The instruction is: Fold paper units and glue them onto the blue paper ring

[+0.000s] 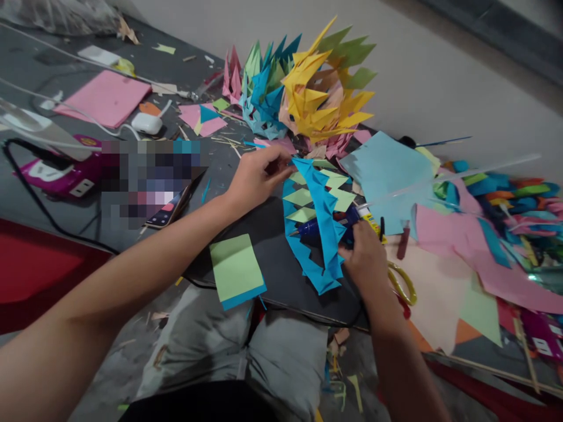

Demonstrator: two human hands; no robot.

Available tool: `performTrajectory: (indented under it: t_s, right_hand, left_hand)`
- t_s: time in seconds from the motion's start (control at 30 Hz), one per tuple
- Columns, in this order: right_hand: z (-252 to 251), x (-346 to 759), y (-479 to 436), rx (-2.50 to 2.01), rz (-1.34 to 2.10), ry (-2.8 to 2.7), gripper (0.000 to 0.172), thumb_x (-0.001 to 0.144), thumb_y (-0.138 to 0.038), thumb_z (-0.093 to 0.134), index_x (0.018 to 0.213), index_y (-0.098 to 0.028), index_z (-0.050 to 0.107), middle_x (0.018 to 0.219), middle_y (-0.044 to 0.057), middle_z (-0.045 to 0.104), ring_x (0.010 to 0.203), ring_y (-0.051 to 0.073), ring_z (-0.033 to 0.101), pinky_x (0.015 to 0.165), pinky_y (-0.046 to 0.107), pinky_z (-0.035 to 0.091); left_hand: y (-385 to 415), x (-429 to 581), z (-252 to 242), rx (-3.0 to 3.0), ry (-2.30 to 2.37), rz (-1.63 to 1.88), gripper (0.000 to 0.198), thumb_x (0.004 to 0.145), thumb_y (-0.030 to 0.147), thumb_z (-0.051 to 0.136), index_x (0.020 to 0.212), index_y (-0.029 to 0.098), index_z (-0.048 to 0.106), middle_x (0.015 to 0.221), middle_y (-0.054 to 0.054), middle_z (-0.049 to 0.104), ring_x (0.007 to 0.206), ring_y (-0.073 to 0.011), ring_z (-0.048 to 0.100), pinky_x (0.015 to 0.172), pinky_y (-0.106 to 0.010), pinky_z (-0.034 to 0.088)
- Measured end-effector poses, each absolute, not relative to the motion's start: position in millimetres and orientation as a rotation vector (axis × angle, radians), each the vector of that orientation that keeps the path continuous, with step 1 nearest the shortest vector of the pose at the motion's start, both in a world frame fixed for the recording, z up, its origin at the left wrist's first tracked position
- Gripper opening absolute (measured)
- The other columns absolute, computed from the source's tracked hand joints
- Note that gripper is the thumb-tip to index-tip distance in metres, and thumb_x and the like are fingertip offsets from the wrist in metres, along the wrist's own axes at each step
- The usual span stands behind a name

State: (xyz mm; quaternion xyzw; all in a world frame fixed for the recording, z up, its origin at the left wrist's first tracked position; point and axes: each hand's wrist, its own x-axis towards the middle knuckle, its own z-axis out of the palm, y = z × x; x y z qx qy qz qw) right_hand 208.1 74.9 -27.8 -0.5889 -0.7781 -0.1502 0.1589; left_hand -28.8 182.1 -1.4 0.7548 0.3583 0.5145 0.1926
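Observation:
My left hand [259, 176] pinches the upper end of a zigzag-folded blue paper ring [328, 234], thumb and finger closed at its edge. Pale green paper points [343, 190] show inside and along the ring. My right hand [367, 255] is wrapped round a dark blue hot glue gun [350, 223] with a yellow label. Its nozzle points left and shows through the ring's opening. A long translucent glue stick [440, 180] sticks out of its back. Near my left forearm, a stack of green and blue paper squares [237, 266] lies at the table edge.
Spiky folded-paper pieces in yellow [308, 99] and blue [266, 97] stand by the wall. Yellow-handled scissors [402, 284] and paper sheets [389, 181] lie right. A phone [169, 211], a magenta power strip [57, 173], cables and pink paper [105, 98] are left.

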Motion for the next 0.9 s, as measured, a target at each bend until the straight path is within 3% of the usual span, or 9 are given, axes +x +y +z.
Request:
performTrajectory:
  t_s: [0.33,0.9]
  right_hand:
    - [-23.5,210.8,71.8,-1.754,-0.374,-2.202,0.011,0.079,-0.026,0.041,0.085,-0.019,0.046,0.08,0.009,0.053,0.079,0.025,0.052,0.068,0.037,0.044]
    - [-16.0,225.6,67.4,-1.88,-0.375,-2.077,0.019,0.079,-0.036,0.046,0.085,-0.019,0.047,0.081,0.01,0.052,0.083,0.028,0.051,0.071,0.041,0.043]
  left_hand:
    - [184.3,-29.4,-4.5,2.103,1.025,1.44,0.013,0.078,0.03,0.057,0.073,0.018,0.055,0.061,0.001,0.05,0.055,-0.0088,0.043,0.051,-0.023,0.035]
    - [183.9,-30.3,-3.3,2.143,0.997,1.434,0.013,0.079,0.028,0.055,0.07,0.019,0.054,0.06,0.001,0.048,0.053,-0.0087,0.042,0.051,-0.024,0.036]
